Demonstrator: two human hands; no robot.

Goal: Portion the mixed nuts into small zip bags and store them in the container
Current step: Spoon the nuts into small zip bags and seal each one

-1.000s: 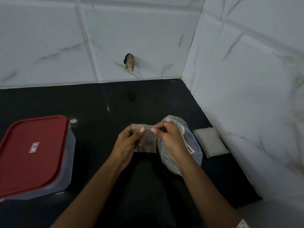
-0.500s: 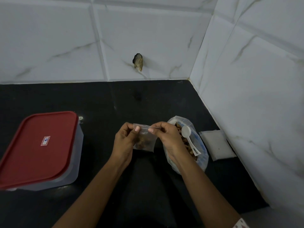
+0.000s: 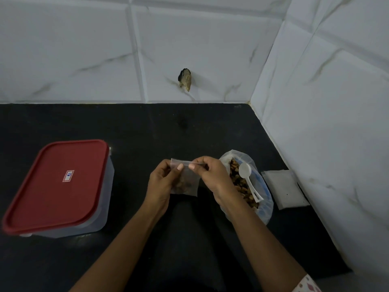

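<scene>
Forearms extended, the left hand (image 3: pixel 161 184) and right hand (image 3: pixel 212 176) each pinch the top of a small clear plastic zip bag (image 3: pixel 188 182).

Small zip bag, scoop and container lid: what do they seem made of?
The small zip bag looks like thin clear plastic film; nuts show through. The scoop is probably rigid white plastic, matte. The container lid seems smooth red plastic with a faint sheen and raised rim.
</scene>
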